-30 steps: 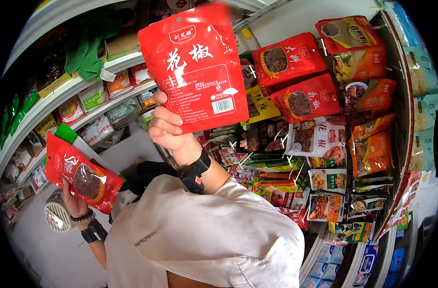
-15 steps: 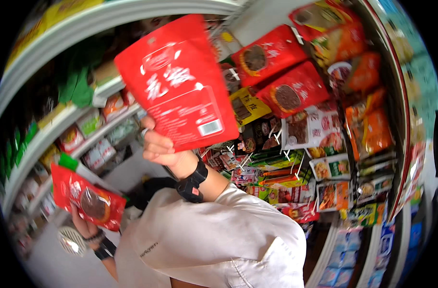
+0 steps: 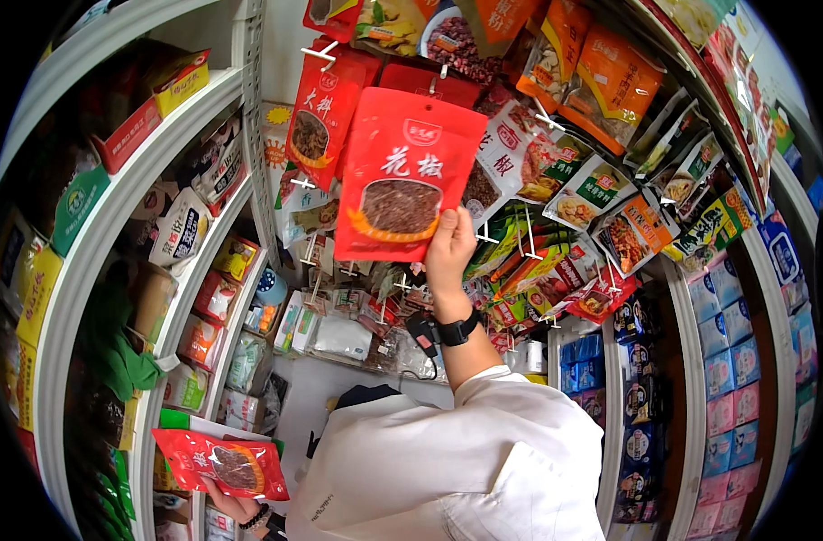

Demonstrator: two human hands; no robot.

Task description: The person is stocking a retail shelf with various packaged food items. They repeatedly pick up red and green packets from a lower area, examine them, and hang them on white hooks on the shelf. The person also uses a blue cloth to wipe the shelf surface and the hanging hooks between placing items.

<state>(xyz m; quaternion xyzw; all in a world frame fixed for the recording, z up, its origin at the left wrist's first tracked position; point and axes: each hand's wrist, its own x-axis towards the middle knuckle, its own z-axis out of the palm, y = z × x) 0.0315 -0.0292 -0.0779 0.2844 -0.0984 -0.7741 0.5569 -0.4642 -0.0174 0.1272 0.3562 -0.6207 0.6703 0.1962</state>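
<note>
Red, the raised pouch [image 3: 410, 171] was pinched in the right hand [image 3: 450, 248], off the hooks [image 3: 319, 57]; the left hand [image 3: 234, 505] gripped the lower pouch [image 3: 220, 463], also unhung.

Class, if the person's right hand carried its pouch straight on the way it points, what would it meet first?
Probably the hanging red pouch behind the held pouch, though depth is unclear.
</note>
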